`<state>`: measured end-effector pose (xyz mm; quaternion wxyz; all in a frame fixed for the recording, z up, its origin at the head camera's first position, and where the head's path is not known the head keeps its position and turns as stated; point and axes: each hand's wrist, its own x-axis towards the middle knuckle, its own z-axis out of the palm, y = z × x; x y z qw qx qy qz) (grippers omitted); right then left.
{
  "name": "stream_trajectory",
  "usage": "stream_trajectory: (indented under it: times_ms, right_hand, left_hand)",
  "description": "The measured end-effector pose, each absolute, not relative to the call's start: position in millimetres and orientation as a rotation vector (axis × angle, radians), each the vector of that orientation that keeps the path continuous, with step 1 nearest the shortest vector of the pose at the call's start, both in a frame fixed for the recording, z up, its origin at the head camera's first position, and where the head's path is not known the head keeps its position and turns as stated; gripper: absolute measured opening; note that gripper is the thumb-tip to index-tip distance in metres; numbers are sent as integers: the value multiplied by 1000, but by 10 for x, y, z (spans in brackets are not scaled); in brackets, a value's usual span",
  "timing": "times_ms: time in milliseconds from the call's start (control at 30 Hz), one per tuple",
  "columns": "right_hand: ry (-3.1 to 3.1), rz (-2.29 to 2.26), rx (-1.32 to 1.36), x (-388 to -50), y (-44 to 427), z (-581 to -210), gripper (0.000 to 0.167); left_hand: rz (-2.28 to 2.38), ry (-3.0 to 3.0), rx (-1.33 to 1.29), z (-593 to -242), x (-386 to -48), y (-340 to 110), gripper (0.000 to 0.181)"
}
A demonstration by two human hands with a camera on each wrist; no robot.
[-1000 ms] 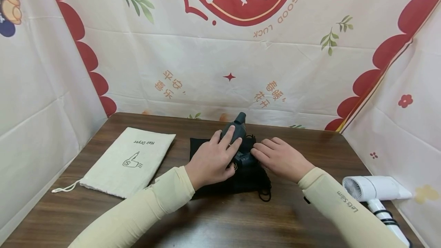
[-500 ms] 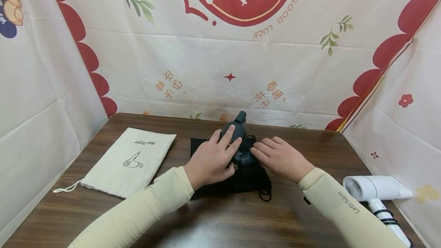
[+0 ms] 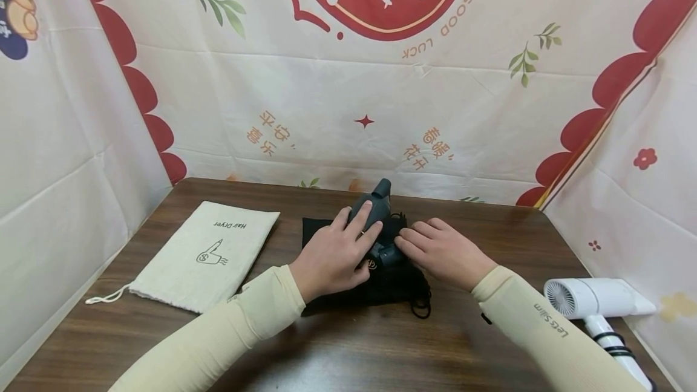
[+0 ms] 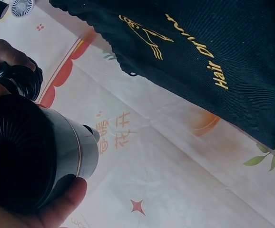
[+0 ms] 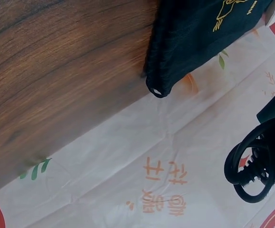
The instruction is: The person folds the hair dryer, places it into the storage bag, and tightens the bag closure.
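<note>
A dark grey hair dryer [image 3: 376, 210] is in both hands over a black drawstring bag [image 3: 376, 292]. My left hand [image 3: 332, 259] grips its body with spread fingers on top; the left wrist view shows the thumb against the hair dryer [image 4: 71, 137] beside its round vented end. My right hand [image 3: 443, 253] has its fingers curled at the lower part with the black cord, and its fingertips are partly hidden. A coiled black cord [image 5: 230, 166] shows in the right wrist view, where the hand itself is unseen. Yellow "Hair Dryer" lettering marks the black bag [image 4: 209, 61].
On the brown wooden table [image 3: 348, 349], a white drawstring bag [image 3: 218, 277] printed "Hair Dryer" lies flat at the left. A white hair dryer [image 3: 593, 297] with black cord round its handle lies at the right edge. A patterned cloth [image 3: 305, 89] encloses the back and sides.
Both hands stay in nearly the same place on the dark hair dryer. Only a slight shift of the head view shows.
</note>
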<state>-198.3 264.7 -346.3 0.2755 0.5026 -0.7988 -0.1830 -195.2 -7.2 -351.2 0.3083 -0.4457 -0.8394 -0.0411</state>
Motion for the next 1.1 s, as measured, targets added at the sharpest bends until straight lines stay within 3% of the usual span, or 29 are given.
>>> stream_trajectory:
  times_ms: [1100]
  right_hand:
    - [-2115, -496, 1383, -1998, 2618, -3461, 57]
  left_hand:
    - [-136, -2215, -1223, -3513, -1956, -128, 63]
